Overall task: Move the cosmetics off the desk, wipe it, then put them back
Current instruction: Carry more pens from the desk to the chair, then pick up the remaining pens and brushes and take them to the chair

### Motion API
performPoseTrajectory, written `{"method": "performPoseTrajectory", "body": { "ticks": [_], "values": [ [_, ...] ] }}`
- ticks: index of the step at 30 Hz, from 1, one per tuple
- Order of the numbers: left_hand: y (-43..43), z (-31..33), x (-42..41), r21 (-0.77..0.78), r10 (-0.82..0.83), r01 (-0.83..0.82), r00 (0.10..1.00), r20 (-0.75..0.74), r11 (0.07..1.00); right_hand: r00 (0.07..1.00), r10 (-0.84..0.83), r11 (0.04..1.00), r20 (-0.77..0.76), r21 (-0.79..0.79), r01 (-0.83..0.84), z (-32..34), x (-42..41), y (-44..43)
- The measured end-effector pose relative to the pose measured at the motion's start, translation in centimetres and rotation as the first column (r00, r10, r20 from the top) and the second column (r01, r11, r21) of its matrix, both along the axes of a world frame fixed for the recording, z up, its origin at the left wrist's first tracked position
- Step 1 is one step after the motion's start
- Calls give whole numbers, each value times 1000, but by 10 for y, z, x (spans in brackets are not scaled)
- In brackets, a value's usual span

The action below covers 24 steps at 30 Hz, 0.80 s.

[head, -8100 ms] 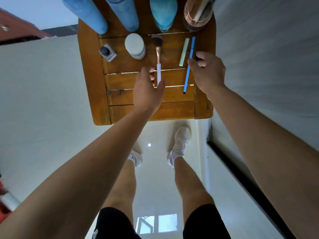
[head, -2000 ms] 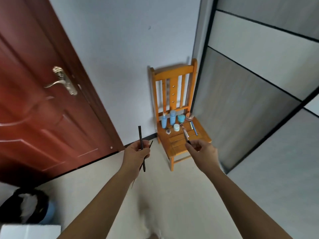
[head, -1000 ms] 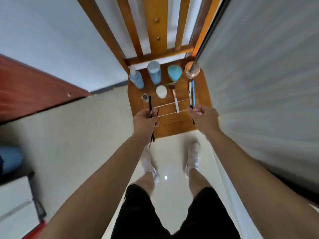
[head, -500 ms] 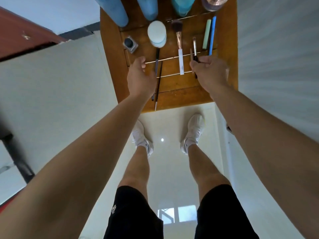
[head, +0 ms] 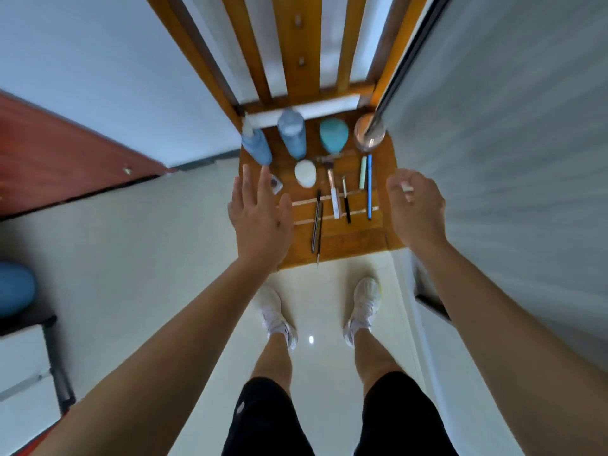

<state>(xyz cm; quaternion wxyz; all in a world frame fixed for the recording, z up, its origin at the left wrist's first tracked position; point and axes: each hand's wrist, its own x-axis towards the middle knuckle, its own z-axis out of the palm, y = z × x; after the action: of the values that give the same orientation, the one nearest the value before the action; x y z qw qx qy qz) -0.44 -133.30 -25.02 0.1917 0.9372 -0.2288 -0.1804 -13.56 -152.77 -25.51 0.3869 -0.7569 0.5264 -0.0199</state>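
**Both hands empty above the cosmetics on the chair seat**

The cosmetics lay on the slatted orange-brown wooden chair seat [head: 348, 245]. Along its back edge stood a blue spray bottle with a white nozzle [head: 256, 148] at the left corner, then a blue cylindrical bottle [head: 292, 136], a teal egg-shaped container [head: 333, 135] and a round clear jar [head: 368, 133] at the right corner. Just in front of them sat a white round jar [head: 305, 173] and, nearer the left edge, a small square bottle with a dark cap [head: 275, 184].

Across the middle slats lay a makeup brush with a white handle [head: 332, 189], a smaller brush with a black handle [head: 346, 202], a pale green stick [head: 363, 172] and a thin blue pen [head: 369, 187], all pointing front to back. Two thin dark pencils [head: 316, 222] lay side by side towards the front edge, one tip reaching just past it.

The left hand [head: 260, 215] was over the left edge of the seat, fingers straight and spread wide, holding nothing; its fingertips overlapped the small square bottle in the view. The right hand [head: 416, 209] was over the right edge, fingers loosely curled, with nothing visibly held.

The person stood in white shoes [head: 273, 311] on a pale glossy floor [head: 164, 258], just in front of the seat.
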Motion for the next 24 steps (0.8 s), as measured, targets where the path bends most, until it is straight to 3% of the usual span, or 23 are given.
{"method": "performPoseTrajectory", "body": {
  "ticks": [4, 9, 12, 15, 21, 24],
  "values": [
    [-5, 120, 22, -41, -7, 15, 981, 191, 999, 985, 135, 972, 112, -209, -109, 117, 14, -17],
    [20, 274, 44, -77, 73, -40, 872, 484, 996, 875, 444, 788, 195, -550, -277, 258, 60, -14],
    [58, 333, 33, -160, 186, -111, 779, 599, 981, 755, 607, 676, 249, -660, -326, 319, 93, 12],
    [109, 377, 10, -186, 349, -298, 733, 583, 936, 619, 740, 574, 265, -728, -374, 368, 117, 60],
    [249, 433, -44, -209, 489, -493, 550, 677, 844, 343, 879, 452, 333, -810, -374, 426, 126, 193],
    [347, 452, -85, -252, 580, -608, 433, 690, 753, 186, 921, 388, 343, -853, -349, 441, 121, 293]
  ]
}}
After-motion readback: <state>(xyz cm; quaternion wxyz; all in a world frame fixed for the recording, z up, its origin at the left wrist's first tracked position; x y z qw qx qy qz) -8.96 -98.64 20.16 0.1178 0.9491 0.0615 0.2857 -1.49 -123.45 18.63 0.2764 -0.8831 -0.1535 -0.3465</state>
